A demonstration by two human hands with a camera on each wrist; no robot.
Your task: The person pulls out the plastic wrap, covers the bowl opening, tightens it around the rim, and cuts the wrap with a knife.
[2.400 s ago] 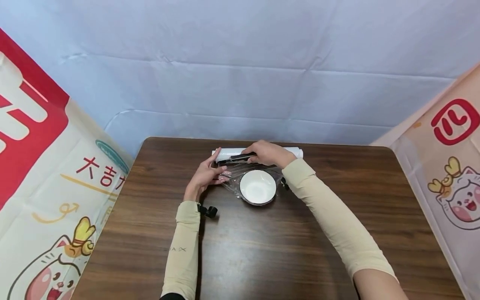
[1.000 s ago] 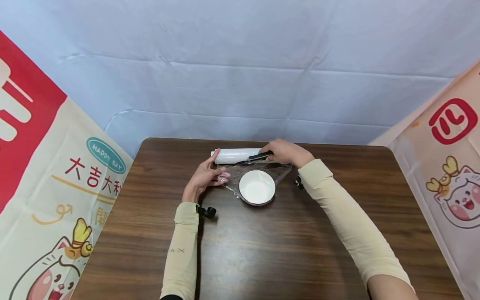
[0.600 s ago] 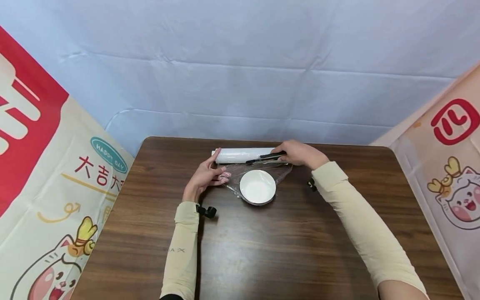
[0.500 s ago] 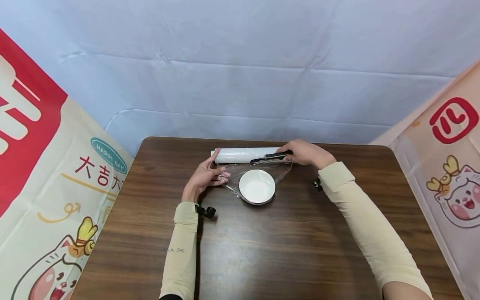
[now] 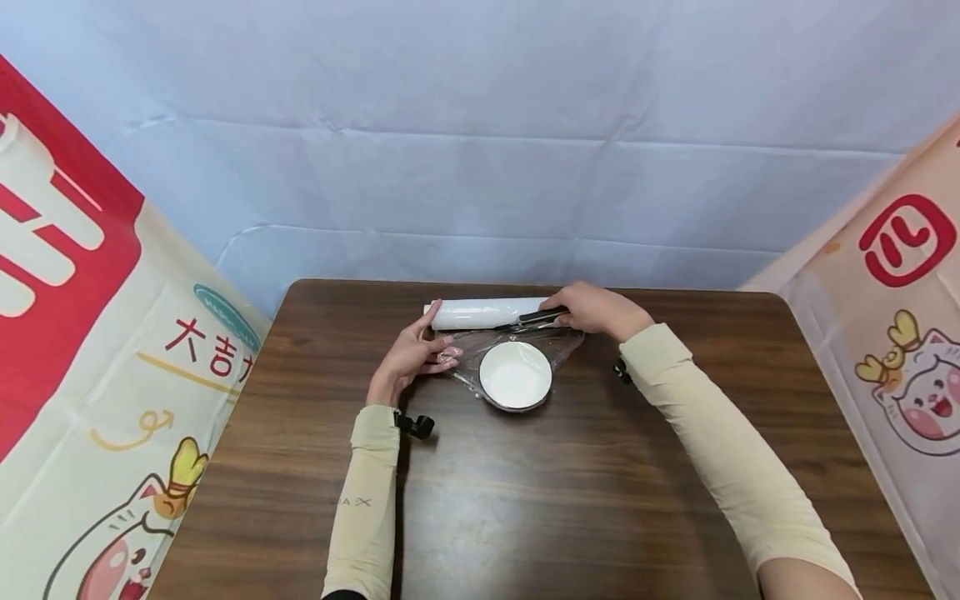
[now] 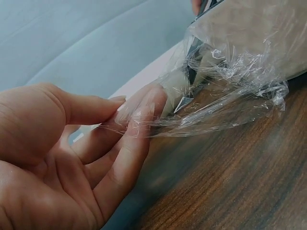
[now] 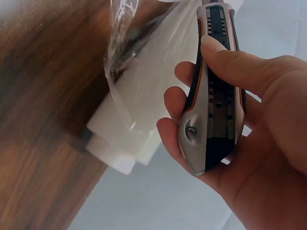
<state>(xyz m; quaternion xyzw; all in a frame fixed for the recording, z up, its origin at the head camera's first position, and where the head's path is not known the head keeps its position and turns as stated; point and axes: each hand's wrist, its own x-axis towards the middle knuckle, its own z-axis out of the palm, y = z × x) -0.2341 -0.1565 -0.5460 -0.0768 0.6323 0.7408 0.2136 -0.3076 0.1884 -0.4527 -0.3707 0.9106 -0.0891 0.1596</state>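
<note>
A white roll of cling film point(image 5: 480, 313) lies along the far part of the table. Its clear film point(image 5: 468, 348) stretches forward around a white bowl point(image 5: 516, 375) with a dark rim. At the film's left corner my left hand point(image 5: 408, 354) pinches the film between thumb and fingers, close by the roll's left end. My right hand point(image 5: 596, 309) grips a utility knife point(image 7: 218, 96), thumb on its slider, near the roll's right half. In the left wrist view the knife's blade tip point(image 6: 184, 104) points down at the film, near the left fingertips.
The brown wooden table point(image 5: 510, 500) runs up to a pale cloth backdrop point(image 5: 480, 183). Printed banners hang at the left point(image 5: 105, 392) and right point(image 5: 900, 375). A small black camera point(image 5: 422, 427) sits on the left wrist.
My right hand has carried the knife rightward along the roll, then slightly back left in the last half second. The left hand keeps its pinch on the film, and the bowl stays put.
</note>
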